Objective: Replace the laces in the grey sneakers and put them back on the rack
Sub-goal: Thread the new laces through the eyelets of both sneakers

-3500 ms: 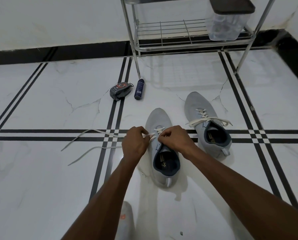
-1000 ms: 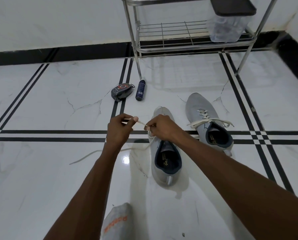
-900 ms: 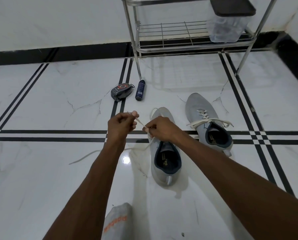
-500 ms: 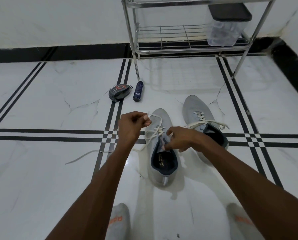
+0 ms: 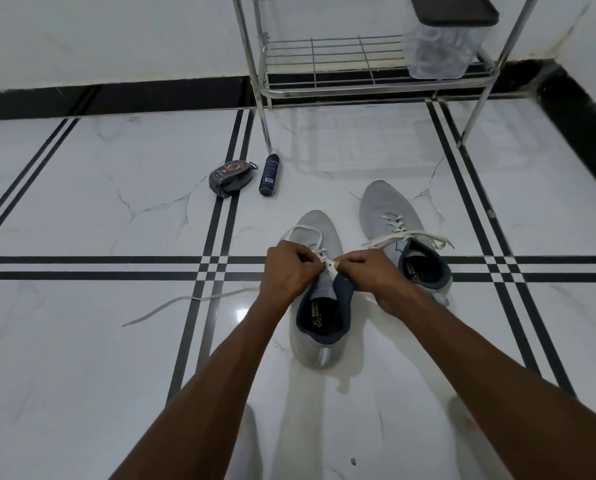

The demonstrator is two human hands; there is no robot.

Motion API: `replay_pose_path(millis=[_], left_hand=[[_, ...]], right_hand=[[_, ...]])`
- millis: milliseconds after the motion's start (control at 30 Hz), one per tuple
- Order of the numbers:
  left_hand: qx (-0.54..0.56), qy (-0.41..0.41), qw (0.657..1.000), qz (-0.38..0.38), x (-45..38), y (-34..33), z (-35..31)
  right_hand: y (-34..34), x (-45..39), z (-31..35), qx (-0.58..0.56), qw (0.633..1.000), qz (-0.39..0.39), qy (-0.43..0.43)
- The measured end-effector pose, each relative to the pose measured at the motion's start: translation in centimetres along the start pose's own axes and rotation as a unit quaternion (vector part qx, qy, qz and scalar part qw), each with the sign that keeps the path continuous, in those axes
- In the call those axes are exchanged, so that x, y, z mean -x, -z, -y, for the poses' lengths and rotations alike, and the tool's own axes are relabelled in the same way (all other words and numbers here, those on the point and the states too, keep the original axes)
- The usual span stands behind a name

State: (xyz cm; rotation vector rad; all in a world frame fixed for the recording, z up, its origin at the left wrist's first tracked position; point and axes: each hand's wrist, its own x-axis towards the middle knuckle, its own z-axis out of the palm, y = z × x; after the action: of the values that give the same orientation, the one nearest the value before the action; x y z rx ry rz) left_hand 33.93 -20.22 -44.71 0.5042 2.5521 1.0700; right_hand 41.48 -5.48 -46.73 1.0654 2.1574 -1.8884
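right, the white lace (image 5: pixel 327 262) sits at the top eyelets of the near grey sneaker (image 5: pixel 319 299), pinched tight between left hand (image 5: pixel 291 271) and right hand (image 5: pixel 371 275), both closed on it. it looks soft, limp and light, so best gripped close to the eyelets. one loose tail trails left of that sneaker across the floor (image 5: pixel 82 209). just right of it stands the laced sneaker (image 5: pixel 403 244); beyond, the rack (image 5: pixel 358 84), not yet loaded.
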Motion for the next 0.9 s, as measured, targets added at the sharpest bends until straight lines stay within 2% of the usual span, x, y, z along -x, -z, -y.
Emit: replay_pose_path(millis=[167, 667, 800, 900], left_hand=[[-0.025, 0.008, 0.999, 0.019, -0.2, -0.3, -0.7], [-0.101, -0.022, 0.994, 0.036, -0.3, -0.8, -1.6], [-0.046, -0.034, 0.998, 0.008, 0.1, -0.6, -1.1], [-0.021, -0.022, 0.998, -0.063, 0.9, -1.0, -1.1]], right_hand=[[0.0, -0.4, 0.0, -0.036, 0.999, 0.005, -0.030], [0.5, 0.2, 1.0, -0.042, 0.998, 0.027, -0.025], [0.8, -0.3, 1.3, -0.081, 0.994, 0.049, -0.051], [0.5, -0.6, 1.5, -0.067, 0.994, 0.061, -0.058]])
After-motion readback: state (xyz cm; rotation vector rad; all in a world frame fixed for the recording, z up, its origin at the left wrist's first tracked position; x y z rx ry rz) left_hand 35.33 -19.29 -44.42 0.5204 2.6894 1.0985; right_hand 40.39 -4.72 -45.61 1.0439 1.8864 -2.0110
